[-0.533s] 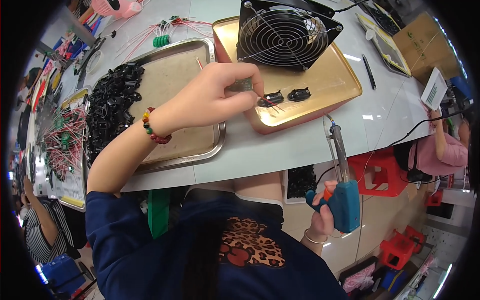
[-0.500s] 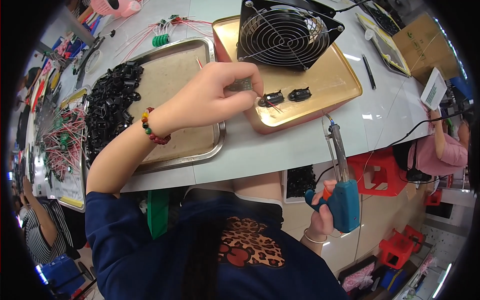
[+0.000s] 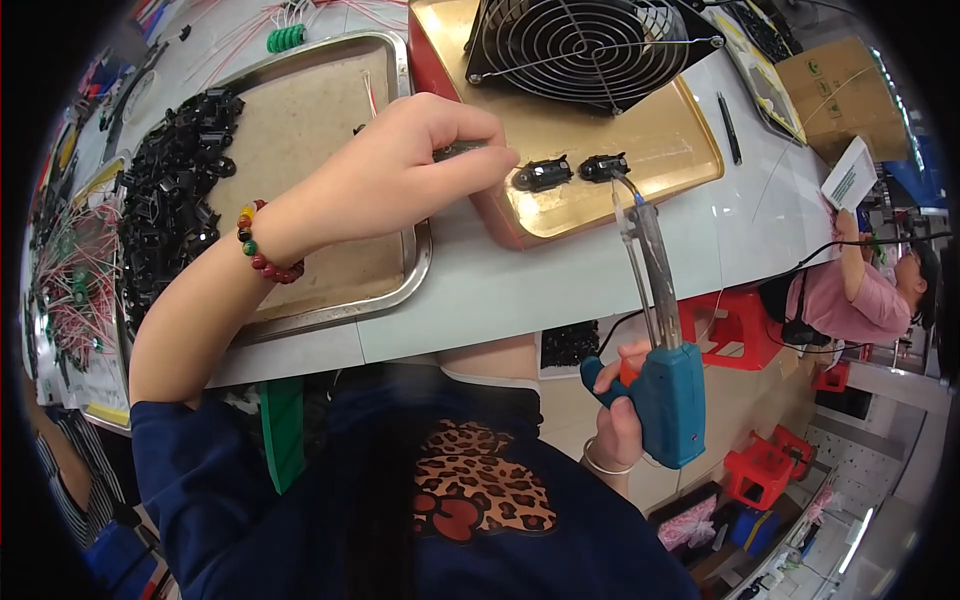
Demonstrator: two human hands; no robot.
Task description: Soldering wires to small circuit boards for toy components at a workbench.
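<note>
Soldering gun (image 3: 674, 400): lifted since the earlier frame; its bent tip (image 3: 627, 183), then just under the lower edge of the box (image 3: 698, 160), is now at the right black part (image 3: 600, 168), though whether it touches cannot be told.
View: shifted slightly, so box and tray (image 3: 305, 115) sit higher and farther left.
Left black part (image 3: 546, 175): crossed by thin red leads before, now uncovered.
Left hand (image 3: 430, 175): thumb and forefinger pinched on a small flat piece (image 3: 458, 150), greenish earlier, darker now and partly hidden by the fingers; it is left of the two black parts, upper middle of the frame.
Right hand (image 3: 622, 425): wrapped round the gun's handle at lower right, well apart from the left hand.
Gun body: smooth teal plastic with an orange piece by the fingers, a long straight greyish barrel and a thin tube alongside.
Black parts: glossy, rounded and elongated, side by side on the gold surface.
Box: shiny gold top, rounded corners, red side.
Fan (image 3: 592, 48): black square frame with concentric wire rings, top of the frame.
Tray: bright metal rim, dull tan bottom, upper left; angular black pieces (image 3: 175, 165) heaped along its left.
Bracelet (image 3: 250, 245): round multicoloured beads, left wrist.
</note>
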